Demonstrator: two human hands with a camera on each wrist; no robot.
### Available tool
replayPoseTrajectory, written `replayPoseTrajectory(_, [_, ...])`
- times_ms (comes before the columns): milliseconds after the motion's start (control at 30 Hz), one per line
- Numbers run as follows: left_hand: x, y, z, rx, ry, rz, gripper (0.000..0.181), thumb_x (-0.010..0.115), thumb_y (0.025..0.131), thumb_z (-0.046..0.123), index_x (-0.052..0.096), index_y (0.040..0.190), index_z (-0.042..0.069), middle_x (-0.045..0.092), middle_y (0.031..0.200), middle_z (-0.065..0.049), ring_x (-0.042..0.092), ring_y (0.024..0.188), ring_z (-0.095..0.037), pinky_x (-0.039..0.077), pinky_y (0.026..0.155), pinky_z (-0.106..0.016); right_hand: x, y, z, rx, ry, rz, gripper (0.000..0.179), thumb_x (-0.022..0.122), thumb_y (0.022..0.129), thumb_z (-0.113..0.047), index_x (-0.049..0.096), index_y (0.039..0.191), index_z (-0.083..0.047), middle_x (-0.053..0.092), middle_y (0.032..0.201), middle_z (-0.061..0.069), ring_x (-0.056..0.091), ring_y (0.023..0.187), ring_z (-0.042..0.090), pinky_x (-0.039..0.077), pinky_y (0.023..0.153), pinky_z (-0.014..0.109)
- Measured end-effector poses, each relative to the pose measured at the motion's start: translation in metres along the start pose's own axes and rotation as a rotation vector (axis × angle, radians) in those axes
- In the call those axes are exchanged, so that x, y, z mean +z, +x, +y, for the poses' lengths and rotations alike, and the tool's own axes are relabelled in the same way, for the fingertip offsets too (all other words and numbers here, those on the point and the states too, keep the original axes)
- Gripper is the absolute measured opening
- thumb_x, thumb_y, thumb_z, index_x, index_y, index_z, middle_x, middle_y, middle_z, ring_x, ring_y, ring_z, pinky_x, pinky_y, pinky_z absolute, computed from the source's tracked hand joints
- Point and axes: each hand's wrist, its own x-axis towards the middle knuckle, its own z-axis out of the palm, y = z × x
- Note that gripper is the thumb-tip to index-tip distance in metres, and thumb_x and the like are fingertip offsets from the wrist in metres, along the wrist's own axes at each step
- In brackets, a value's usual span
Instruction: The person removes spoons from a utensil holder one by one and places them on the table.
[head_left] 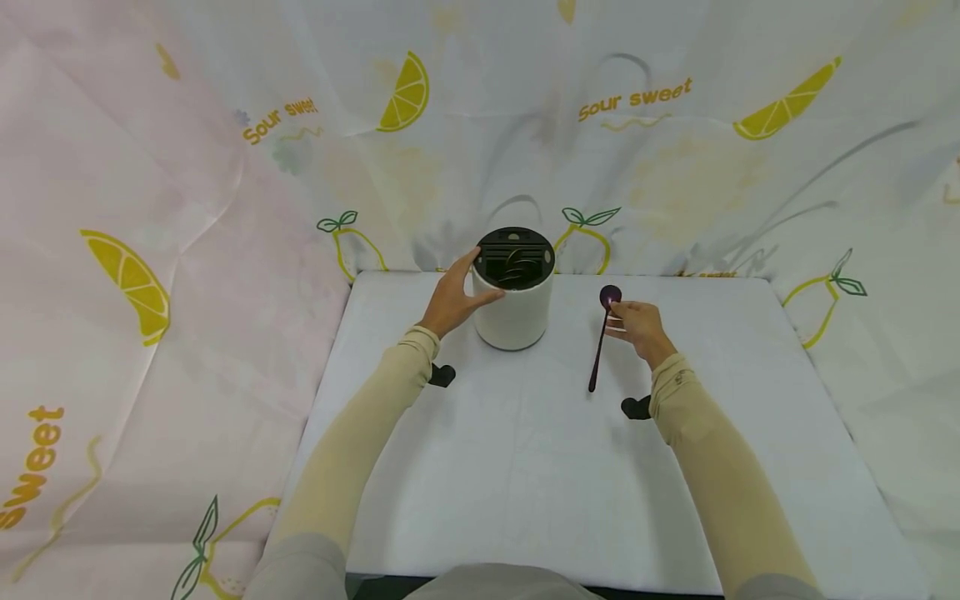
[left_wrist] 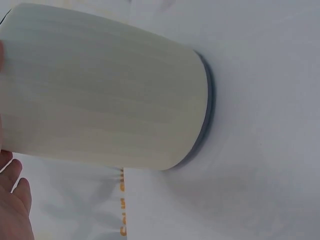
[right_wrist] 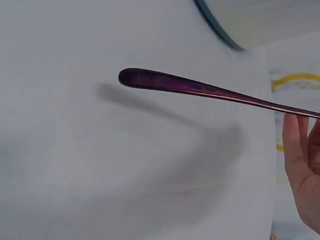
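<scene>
A white round holder (head_left: pixel 512 318) with a black slotted top (head_left: pixel 514 258) stands upright on the table. My left hand (head_left: pixel 454 298) holds its left side near the top, thumb at the front and index finger by the rim. In the left wrist view, the holder's pale wall (left_wrist: pixel 105 90) fills much of the picture, and other fingers (left_wrist: pixel 15 185) show beside it. To the right, my right hand (head_left: pixel 636 325) pinches a long-handled, shiny purple spoon (head_left: pixel 597 358) close to its round bowl. The handle (right_wrist: pixel 185 86) points back towards me, above the table.
A white table (head_left: pixel 517 467) lies under both hands. Behind and beside it hangs a white sheet (head_left: pixel 510 100) printed with lemons and lettering. A dark camera mount shows at each wrist.
</scene>
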Motion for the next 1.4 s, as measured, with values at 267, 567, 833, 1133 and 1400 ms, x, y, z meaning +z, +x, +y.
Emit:
replayPoseTrajectory(267, [0.0, -0.003, -0.001, -0.019, -0.008, -0.014, 0.091, 0.059, 0.063, 0.065, 0.015, 0.138, 0.035, 0.02, 0.14, 0.015, 0.02, 0.127, -0.006, 0.023, 0.103, -0.033, 0.001, 0.008, 0.014, 0.047, -0.066, -0.013, 0.037, 0.048, 0.09, -0.013, 0.043, 0.12, 0.007, 0.048, 0.109, 0.018, 0.055, 0.098, 0.031, 0.05, 0.076, 0.034])
replayPoseTrajectory(567, [0.0, -0.002, 0.001, -0.029, -0.002, -0.017, 0.09, 0.059, 0.064, 0.064, 0.013, 0.137, 0.039, 0.017, 0.139, 0.019, 0.018, 0.127, -0.004, 0.023, 0.104, -0.032, 0.005, 0.011, 0.032, 0.11, -0.065, -0.045, 0.04, 0.049, 0.09, -0.015, 0.042, 0.123, 0.007, 0.045, 0.116, 0.02, 0.046, 0.109, 0.035, 0.047, 0.082, 0.036])
replayPoseTrajectory(833, [0.002, -0.001, -0.001, -0.025, 0.001, -0.007, 0.09, 0.059, 0.064, 0.064, 0.013, 0.137, 0.038, 0.016, 0.138, 0.022, 0.018, 0.126, 0.0, 0.023, 0.103, -0.029, 0.011, 0.005, 0.036, 0.128, -0.083, -0.011, 0.037, 0.049, 0.09, -0.011, 0.044, 0.121, 0.008, 0.049, 0.107, 0.019, 0.051, 0.103, 0.033, 0.048, 0.08, 0.036])
replayPoseTrajectory(1133, [0.001, -0.003, -0.002, -0.032, -0.026, -0.013, 0.09, 0.059, 0.064, 0.065, 0.014, 0.137, 0.039, 0.017, 0.138, 0.022, 0.018, 0.126, -0.001, 0.024, 0.103, -0.031, 0.01, 0.01, 0.049, 0.209, -0.078, -0.018, 0.037, 0.048, 0.09, -0.008, 0.042, 0.122, 0.008, 0.046, 0.116, 0.021, 0.052, 0.102, 0.031, 0.042, 0.089, 0.039])
replayPoseTrajectory(1400, [0.002, -0.002, -0.002, -0.024, -0.022, -0.006, 0.091, 0.059, 0.064, 0.065, 0.014, 0.137, 0.038, 0.017, 0.138, 0.021, 0.018, 0.126, -0.001, 0.023, 0.103, -0.031, 0.009, 0.019, 0.053, 0.237, -0.062, -0.018, 0.038, 0.052, 0.087, -0.005, 0.042, 0.122, 0.008, 0.056, 0.098, 0.016, 0.059, 0.087, 0.026, 0.046, 0.083, 0.037])
